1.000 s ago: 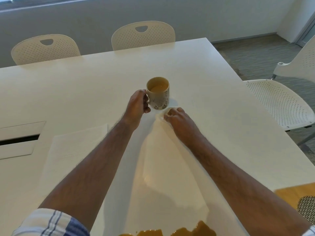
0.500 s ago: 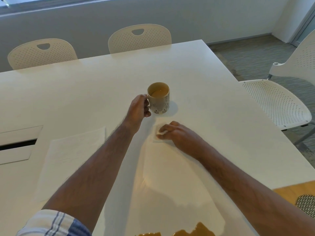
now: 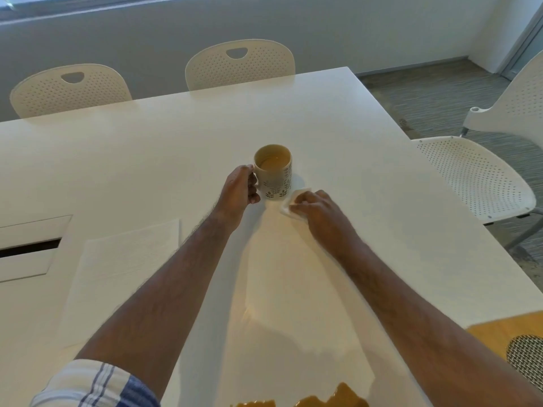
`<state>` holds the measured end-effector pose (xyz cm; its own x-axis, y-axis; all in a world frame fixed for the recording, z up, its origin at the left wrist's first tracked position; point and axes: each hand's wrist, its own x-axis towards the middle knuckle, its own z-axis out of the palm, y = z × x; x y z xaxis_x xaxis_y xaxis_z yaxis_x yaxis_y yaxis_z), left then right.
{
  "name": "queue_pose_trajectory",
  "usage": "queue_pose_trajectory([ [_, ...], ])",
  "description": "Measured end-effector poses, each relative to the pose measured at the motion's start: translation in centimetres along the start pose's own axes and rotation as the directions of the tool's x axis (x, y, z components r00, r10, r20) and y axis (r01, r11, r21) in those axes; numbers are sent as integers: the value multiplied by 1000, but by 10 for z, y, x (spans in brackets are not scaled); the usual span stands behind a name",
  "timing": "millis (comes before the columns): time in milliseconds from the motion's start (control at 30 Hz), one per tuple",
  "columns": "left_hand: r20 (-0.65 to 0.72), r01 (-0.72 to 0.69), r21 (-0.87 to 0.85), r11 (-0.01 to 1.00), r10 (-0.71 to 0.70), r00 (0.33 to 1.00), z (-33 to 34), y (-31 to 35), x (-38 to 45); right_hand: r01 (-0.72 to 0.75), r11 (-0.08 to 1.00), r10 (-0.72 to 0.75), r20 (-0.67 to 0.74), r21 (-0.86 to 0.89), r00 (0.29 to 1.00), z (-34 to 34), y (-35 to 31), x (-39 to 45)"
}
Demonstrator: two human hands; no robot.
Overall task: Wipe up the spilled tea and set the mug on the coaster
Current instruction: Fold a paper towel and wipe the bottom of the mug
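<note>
A cream mug (image 3: 273, 174) with a dark leaf pattern holds milky tea and stands mid-table. My left hand (image 3: 239, 190) grips its handle from the left. Just right of the mug's base, my right hand (image 3: 316, 208) presses down on a bunched white paper towel (image 3: 289, 205), fingers curled over it. A pale sheet (image 3: 293, 304) stretches from there toward me between my forearms. Brown spilled tea (image 3: 329, 399) pools at the bottom edge of the view. I cannot pick out a coaster with certainty.
Another white paper towel (image 3: 126, 268) lies flat to the left, beside a cable hatch (image 3: 29, 248) in the white table (image 3: 382, 201). Perforated white chairs (image 3: 239, 64) stand at the far side and at the right (image 3: 476, 177). A wooden piece with mesh (image 3: 511, 339) sits bottom right.
My right hand slid the bunched towel away from me, back up beside the mug's base. My left hand has kept its hold on the mug handle.
</note>
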<state>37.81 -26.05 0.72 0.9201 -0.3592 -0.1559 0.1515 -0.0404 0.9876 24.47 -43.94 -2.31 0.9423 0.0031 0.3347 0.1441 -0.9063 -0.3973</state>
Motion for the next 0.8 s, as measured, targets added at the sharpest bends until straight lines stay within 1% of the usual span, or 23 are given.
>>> queue_pose_trajectory([
  [100,8,-5,-1,1000,5,1000,1,-1,1,124,991,-127,59,48,990,8,-19,-10],
  [200,13,1,2,1000,-1,1000,2,-3,1,269,958,-282,160,95,946,6,-23,-22],
  [267,14,12,12,1000,-12,1000,1,-4,1,315,938,-341,218,144,915,-3,-15,-26],
  [300,15,16,15,1000,-17,1000,1,-5,1,317,935,-348,231,161,909,-8,-8,-26],
  [367,19,22,7,1000,-22,1000,0,-6,1,280,950,-305,218,138,927,-18,8,-24],
  [467,16,24,7,1000,-24,1000,0,-7,1,117,990,-124,108,74,986,-24,28,-16],
  [533,13,27,2,1000,-27,1000,0,-6,1,36,997,-42,81,68,996,-23,30,-10],
  [700,35,36,-29,999,-34,999,0,-5,2,79,995,-85,101,64,991,-3,1,5],
  [800,41,34,-45,998,-32,999,-1,-5,2,97,991,-108,119,95,987,10,-22,9],
])
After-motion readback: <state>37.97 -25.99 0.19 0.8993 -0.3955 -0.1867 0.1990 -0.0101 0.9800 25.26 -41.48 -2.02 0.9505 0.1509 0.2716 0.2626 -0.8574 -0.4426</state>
